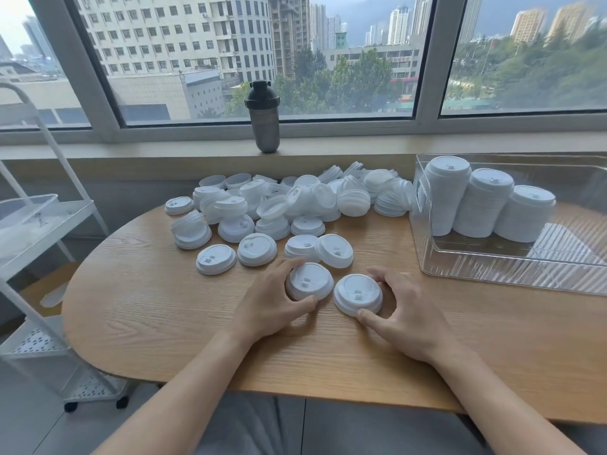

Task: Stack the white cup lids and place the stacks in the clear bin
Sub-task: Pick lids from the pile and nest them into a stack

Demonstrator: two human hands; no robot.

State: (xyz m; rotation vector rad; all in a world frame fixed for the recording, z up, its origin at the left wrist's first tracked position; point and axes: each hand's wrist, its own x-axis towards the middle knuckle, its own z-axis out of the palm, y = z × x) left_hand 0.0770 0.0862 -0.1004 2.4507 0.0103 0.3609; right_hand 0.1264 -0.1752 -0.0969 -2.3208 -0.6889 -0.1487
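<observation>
Left hand: curled round one white lid, fingers over its far rim, thumb against the near rim; lid flat on the wooden table, spout side up. Right hand: gripping a second lid the same way, thumb at the near edge, fingers behind the far edge. Two lids side by side, almost touching, both low on the tabletop, neither yet lifted onto the other.

Just beyond the hands: a short row of single lids lying flat, one or two already doubled up. Behind that, a loose heap of lids spreading toward the window sill, many tilted or on edge, some nested in short runs; no exact count possible.

Off to the right: clear bin on the table, holding three tall finished stacks leaning side by side at its left end, the rest of the bin floor bare.

Judged progress: well under way but far from finished. Three stacks binned, most lids apparently still loose on the table. Current step likely the start of a fresh stack, joining these two lids, then feeding more from the near row before working into the heap.

Farther out: a dark shaker bottle upright on the sill, a white wheeled cart at the left.
</observation>
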